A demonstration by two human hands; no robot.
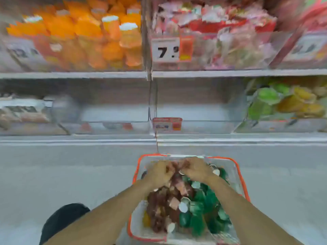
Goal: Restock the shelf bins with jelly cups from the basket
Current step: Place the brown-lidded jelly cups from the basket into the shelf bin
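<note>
Fingers of both hands, left hand (160, 171) and right hand (194, 167), curl around brown jelly cups (174, 169) between them; I should lift clear of the basket (135, 171) rim without spilling.

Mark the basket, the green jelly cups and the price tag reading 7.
basket (241, 175): head view, on its orange right rim.
green jelly cups (200, 220): head view, middle of the green pile in the basket.
price tag (165, 49): head view, on the white face by the digit 7.
</note>
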